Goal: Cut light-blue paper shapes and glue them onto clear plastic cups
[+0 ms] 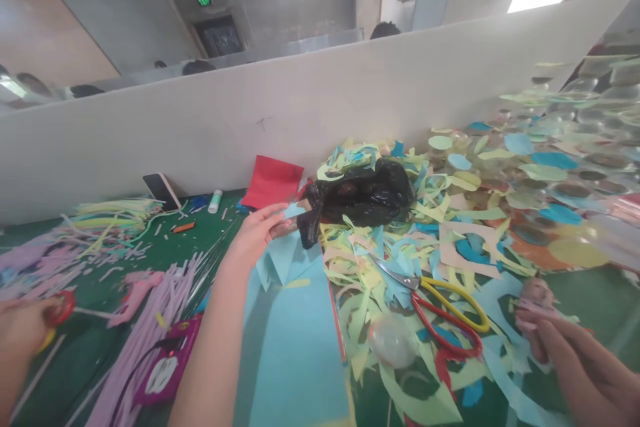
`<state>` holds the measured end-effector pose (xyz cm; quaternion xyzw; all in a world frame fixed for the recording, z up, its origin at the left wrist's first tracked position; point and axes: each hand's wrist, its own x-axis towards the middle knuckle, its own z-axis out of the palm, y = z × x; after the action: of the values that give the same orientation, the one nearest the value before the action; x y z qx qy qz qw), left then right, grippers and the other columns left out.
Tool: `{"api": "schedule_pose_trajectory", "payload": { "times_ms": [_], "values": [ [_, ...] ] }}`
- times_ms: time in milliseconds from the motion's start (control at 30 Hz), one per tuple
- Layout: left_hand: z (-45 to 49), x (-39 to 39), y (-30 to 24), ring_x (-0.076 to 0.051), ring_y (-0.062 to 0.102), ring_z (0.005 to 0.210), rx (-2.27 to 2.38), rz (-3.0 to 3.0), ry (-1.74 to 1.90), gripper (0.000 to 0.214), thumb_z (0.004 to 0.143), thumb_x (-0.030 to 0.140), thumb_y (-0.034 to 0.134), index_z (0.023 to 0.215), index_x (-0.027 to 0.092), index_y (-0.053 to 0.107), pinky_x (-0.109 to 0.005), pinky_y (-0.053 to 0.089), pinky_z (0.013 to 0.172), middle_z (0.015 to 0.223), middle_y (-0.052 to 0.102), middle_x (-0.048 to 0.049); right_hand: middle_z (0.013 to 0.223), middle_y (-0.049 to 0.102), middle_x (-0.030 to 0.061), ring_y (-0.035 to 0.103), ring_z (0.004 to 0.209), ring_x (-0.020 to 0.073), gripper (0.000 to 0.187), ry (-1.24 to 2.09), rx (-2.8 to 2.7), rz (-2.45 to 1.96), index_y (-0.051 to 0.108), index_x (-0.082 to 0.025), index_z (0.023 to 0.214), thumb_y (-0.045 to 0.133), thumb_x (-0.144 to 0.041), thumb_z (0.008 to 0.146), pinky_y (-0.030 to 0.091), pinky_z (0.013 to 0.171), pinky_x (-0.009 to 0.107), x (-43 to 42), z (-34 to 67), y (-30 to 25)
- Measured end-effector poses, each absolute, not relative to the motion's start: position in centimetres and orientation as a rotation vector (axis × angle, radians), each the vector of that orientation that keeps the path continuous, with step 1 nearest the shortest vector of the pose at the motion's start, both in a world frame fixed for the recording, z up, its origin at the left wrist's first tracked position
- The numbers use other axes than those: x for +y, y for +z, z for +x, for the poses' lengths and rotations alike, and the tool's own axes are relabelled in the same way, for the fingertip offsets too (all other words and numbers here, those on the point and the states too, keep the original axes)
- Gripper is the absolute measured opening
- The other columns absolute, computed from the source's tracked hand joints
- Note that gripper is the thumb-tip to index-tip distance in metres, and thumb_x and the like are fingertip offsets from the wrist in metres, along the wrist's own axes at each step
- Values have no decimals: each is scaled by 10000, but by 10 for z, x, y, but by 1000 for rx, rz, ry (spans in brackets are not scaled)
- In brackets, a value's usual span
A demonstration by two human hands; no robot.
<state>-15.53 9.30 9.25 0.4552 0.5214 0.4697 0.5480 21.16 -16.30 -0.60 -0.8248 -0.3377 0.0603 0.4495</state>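
Observation:
My left hand (257, 235) reaches forward over the green table (595, 293) and pinches the top edge of a light blue paper sheet (295, 333) between thumb and fingers. Just beyond its fingertips lies a crumpled black plastic bag (360, 197) on a heap of paper scraps (400, 260). My right hand (550, 333) is low at the right edge, fingers closed round a small pinkish object (535, 293) that is too blurred to name. Red and yellow handled scissors (445, 313) lie on the scraps between my hands.
Another person's hand (23, 327) at the far left holds red-handled scissors. Pink paper strips (160, 307), a phone (160, 190), a glue stick (215, 201), a red sheet (273, 181) and a white partition (200, 120) lie behind. Paper circles and clear domes (550, 167) fill the right.

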Motion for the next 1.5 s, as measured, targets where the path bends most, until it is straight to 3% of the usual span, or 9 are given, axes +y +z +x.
{"api": "schedule_pose_trajectory", "payload": {
  "times_ms": [100, 333, 500, 633, 833, 1200, 1267, 1400, 1500],
  "values": [
    [-147, 59, 94, -67, 667, 676, 1227, 1055, 1070, 243, 778, 61, 679, 1004, 133, 729, -137, 573, 651, 926, 719, -51, 660, 681, 21, 646, 651, 304, 203, 281, -761, -1998, 673, -394, 707, 545, -549, 688, 513, 539, 420, -172, 207, 7],
    [-128, -16, 93, -50, 631, 614, 1271, 1020, 940, 218, 820, 96, 664, 1026, 142, 718, -119, 553, 624, 723, 669, -3, 591, 612, 27, 601, 593, 262, 267, 332, -799, -1887, 528, -318, 495, 544, -521, 667, 509, 538, 363, -194, 197, 27],
    [-114, -57, 87, -66, 638, 660, 1231, 1090, 888, 237, 814, 166, 689, 1051, 154, 700, -148, 550, 651, 757, 674, 2, 600, 588, 1, 594, 636, 251, 226, 327, -802, -1842, 651, -347, 676, 540, -542, 708, 484, 577, 341, -217, 206, 26],
    [-102, -80, 84, -81, 642, 669, 1256, 1150, 801, 283, 825, 239, 687, 1096, 159, 678, -170, 545, 687, 715, 678, 2, 630, 605, 4, 581, 634, 239, 286, 316, -786, -1868, 628, -297, 675, 514, -557, 713, 451, 567, 328, -235, 216, 26],
    [-88, -100, 82, -103, 657, 688, 1292, 1228, 758, 334, 821, 278, 680, 1130, 152, 653, -216, 546, 753, 731, 692, -6, 628, 565, -8, 446, 493, 166, 298, 285, -708, -1871, 602, -253, 708, 503, -528, 766, 296, 441, 289, -250, 228, 30],
    [-53, -131, 75, -209, 708, 715, 1591, 1454, 809, 318, 872, 291, 555, 1156, 179, 643, -362, 536, 819, 677, 703, -22, 672, 572, -10, 459, 525, 177, 265, 247, -655, -1850, 640, -262, 760, 501, -486, 782, 332, 472, 300, -256, 239, 30],
    [-49, -137, 73, -213, 701, 705, 1637, 1574, 836, 281, 879, 277, 537, 1125, 211, 656, -357, 532, 790, 730, 706, -27, 682, 584, -6, 455, 508, 183, 266, 254, -663, -1863, 651, -274, 785, 494, -489, 782, 337, 470, 313, -256, 239, 31],
    [-48, -148, 67, -196, 669, 705, 1568, 1830, 983, 228, 898, 274, 509, 1053, 260, 677, -333, 540, 710, 1044, 690, -55, 664, 586, 0, 436, 462, 185, 269, 273, -665, -1888, 648, -279, 797, 490, -496, 775, 342, 463, 330, -256, 237, 30],
    [-51, -156, 61, -214, 677, 864, 1472, 2025, 1006, 292, 925, 255, 465, 1142, 288, 657, -343, 544, 824, 1198, 651, -54, 632, 573, 5, 436, 460, 187, 257, 274, -675, -1904, 637, -274, 770, 492, -486, 770, 317, 453, 328, -256, 234, 31]
  ]
}}
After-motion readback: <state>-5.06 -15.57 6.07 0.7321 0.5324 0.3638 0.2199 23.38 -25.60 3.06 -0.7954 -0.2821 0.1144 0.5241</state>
